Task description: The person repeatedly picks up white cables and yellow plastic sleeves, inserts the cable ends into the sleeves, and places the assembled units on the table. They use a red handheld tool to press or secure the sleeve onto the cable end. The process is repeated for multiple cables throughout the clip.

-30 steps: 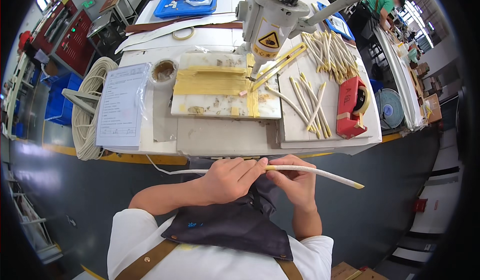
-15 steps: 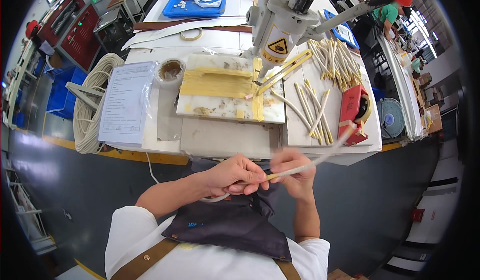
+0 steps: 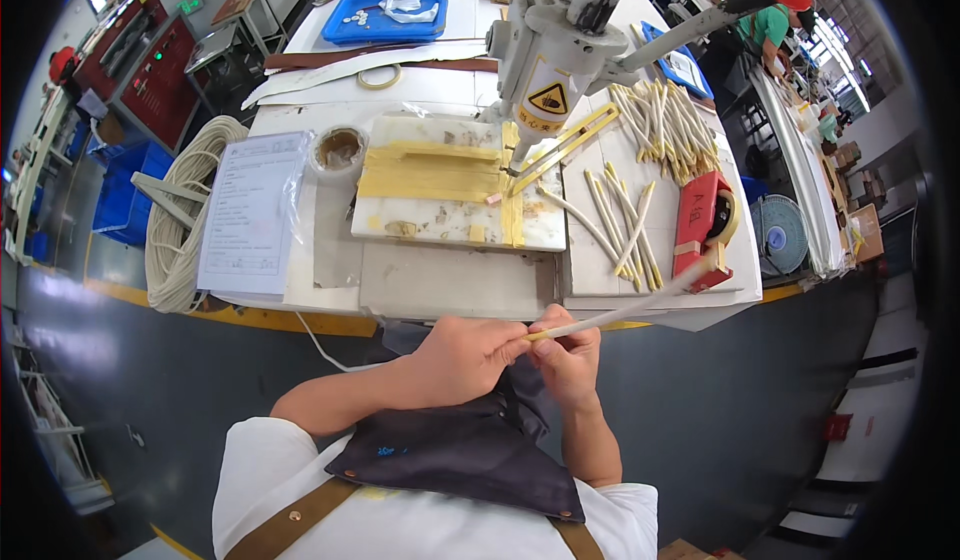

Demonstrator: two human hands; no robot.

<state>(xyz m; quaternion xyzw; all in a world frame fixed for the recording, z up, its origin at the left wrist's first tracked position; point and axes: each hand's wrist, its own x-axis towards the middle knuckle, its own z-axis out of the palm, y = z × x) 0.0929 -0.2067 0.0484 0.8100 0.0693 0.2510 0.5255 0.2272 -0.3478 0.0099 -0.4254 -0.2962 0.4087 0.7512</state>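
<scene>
In front of my apron I hold a white cord [image 3: 640,312] whose free end rises to the right, in front of the tape dispenser. My left hand [image 3: 462,358] is closed, pinching the cord at a yellow-taped band [image 3: 538,337]. Close beside it, my right hand [image 3: 570,360] is closed on the same cord, thumb and fingers around the band. A thinner-looking stretch of white cord [image 3: 325,345] hangs below the table edge to the left and passes behind my left forearm. The red tape dispenser [image 3: 697,222], with its yellow roll, stands at the table's right front.
Cut cord pieces [image 3: 625,225] with yellow ends lie beside a larger pile [image 3: 665,125]. A grey lever press [image 3: 555,70] stands over a taped white block [image 3: 430,218]. At left are a cord coil [image 3: 185,250], a printed sheet [image 3: 250,215] and a tape roll [image 3: 339,150].
My right hand has come down from its blurred motion and now pinches the cord near the taped band. My left hand has turned, its back now upward, and risen slightly.
</scene>
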